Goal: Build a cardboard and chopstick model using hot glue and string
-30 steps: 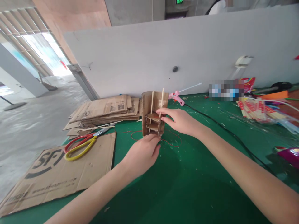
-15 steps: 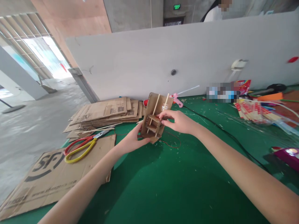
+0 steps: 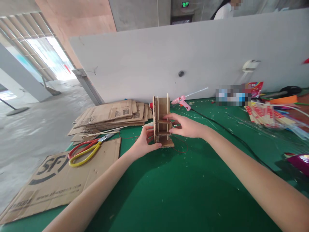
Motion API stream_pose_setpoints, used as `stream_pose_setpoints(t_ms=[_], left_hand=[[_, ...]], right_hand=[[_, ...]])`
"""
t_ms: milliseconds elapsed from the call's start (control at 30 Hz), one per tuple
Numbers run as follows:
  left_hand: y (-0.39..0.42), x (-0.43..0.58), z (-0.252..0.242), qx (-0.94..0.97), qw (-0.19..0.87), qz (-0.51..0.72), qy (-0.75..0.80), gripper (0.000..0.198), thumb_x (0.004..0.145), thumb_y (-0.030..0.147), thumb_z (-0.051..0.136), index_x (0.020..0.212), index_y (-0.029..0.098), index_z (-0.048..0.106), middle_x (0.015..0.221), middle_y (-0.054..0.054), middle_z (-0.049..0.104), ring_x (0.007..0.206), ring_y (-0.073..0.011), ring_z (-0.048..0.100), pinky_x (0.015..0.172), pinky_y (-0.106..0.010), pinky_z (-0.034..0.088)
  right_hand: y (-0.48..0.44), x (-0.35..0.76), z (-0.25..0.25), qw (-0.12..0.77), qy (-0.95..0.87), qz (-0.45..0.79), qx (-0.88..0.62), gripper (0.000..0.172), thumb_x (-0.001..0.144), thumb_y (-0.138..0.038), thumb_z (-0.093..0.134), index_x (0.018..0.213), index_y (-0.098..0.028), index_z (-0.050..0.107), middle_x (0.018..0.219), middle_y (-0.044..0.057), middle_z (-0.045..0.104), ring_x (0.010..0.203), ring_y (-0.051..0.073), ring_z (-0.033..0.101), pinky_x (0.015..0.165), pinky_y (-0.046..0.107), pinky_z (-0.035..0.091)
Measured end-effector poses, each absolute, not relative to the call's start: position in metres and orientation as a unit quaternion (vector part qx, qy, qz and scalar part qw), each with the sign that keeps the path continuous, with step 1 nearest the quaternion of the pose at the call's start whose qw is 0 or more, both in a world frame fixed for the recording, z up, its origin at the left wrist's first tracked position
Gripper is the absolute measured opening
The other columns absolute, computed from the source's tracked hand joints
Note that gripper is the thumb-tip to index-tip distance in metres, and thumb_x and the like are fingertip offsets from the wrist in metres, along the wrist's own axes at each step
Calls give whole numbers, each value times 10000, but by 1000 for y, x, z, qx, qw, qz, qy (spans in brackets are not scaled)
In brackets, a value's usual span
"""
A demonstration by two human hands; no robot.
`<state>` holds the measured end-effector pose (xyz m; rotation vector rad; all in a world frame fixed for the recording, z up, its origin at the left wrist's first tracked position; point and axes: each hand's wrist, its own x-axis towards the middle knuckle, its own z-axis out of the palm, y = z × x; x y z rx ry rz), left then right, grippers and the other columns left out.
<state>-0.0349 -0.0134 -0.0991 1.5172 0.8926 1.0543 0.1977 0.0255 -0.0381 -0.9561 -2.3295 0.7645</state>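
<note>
A small cardboard shelf model (image 3: 164,109) with wooden sticks along its sides stands roughly upright above the green table (image 3: 164,187). My left hand (image 3: 145,141) grips its lower left side, thumb at the base and fingers behind the side panel. On the other side, my right hand (image 3: 181,125) pinches the middle shelves at their right edge. A thin reddish wire (image 3: 182,149) loops on the table beside the model. Just behind it lies a pink glue gun (image 3: 182,102) with a clear glue stick in its back.
Stacked cardboard pieces (image 3: 108,112) lie at the back left. Scissors with red and yellow handles (image 3: 88,154) rest on a printed cardboard sheet (image 3: 55,193). A black cord (image 3: 224,129) crosses the right side, near packets of sticks (image 3: 263,112) and a purple object (image 3: 298,162). A white partition (image 3: 145,67) stands behind.
The cardboard model has turned from a tilted pose to a nearly upright one, its left panel now almost edge-on. Both hands keep hold of it.
</note>
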Motion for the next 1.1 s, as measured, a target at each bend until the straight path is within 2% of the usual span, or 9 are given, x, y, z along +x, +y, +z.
stream_pose_setpoints(t_ms=[133,233,300,433,633,800,933,1000,1100], left_hand=[[-13,-46,-91,613,529,459,364,613,724,329,766,1249,245,463,1246,-84,591,1116,-259,599,943,-412,478],[-10,-58,-82,567,553,481,375,520,727,374,735,1204,231,585,1205,-58,648,1091,-266,608,900,-368,486],[-8,-66,-75,540,579,478,381,476,710,378,736,1150,219,648,1133,-47,698,1050,-268,634,874,-347,496],[-9,-77,-64,517,607,469,379,422,710,378,733,1090,198,695,1031,-53,746,976,-279,681,833,-342,520],[-8,-85,-59,539,591,480,360,473,710,423,751,1112,179,700,1066,-94,744,1000,-309,685,857,-369,527],[-9,-80,-61,519,581,516,356,563,729,542,714,1141,160,682,1143,-116,713,1075,-331,654,905,-402,520],[-10,-66,-64,407,593,568,400,612,764,657,612,1185,212,625,1144,-82,705,1048,-309,663,853,-429,553],[-10,-60,-65,361,602,580,413,560,772,618,623,1166,221,620,1100,-67,714,1029,-289,667,829,-410,563],[-13,-55,-65,363,609,562,425,439,716,380,716,1115,218,627,1067,-44,713,986,-252,668,801,-374,567]], right_hand=[[19,198,-27,226,-873,204,-381,547,873,-373,577,1397,-265,462,1327,94,600,1064,237,647,883,402,533],[6,194,-11,189,-864,20,-466,442,915,-423,511,1313,-235,558,906,75,736,797,261,687,705,414,521],[-3,191,-2,205,-854,-105,-468,334,942,-383,476,1168,-209,649,785,60,718,801,263,671,683,389,487],[-8,184,-3,188,-897,-193,-349,273,955,-178,431,955,-171,704,949,68,714,927,213,620,708,326,451],[-1,175,-22,176,-902,-231,-320,274,909,-49,452,1058,-141,662,1051,63,688,966,208,598,798,340,449],[-3,167,-30,155,-893,-239,-349,264,874,-4,465,996,-136,657,980,73,672,867,204,601,638,313,417],[-5,163,-36,159,-882,-245,-369,263,875,-3,437,927,-145,652,923,66,667,813,194,608,541,299,346],[-5,162,-38,157,-879,-240,-382,270,863,10,421,889,-144,642,875,61,666,753,181,611,526,301,323],[-3,164,-40,158,-876,-221,-400,278,836,28,415,859,-141,634,827,55,667,706,175,616,518,305,300]])
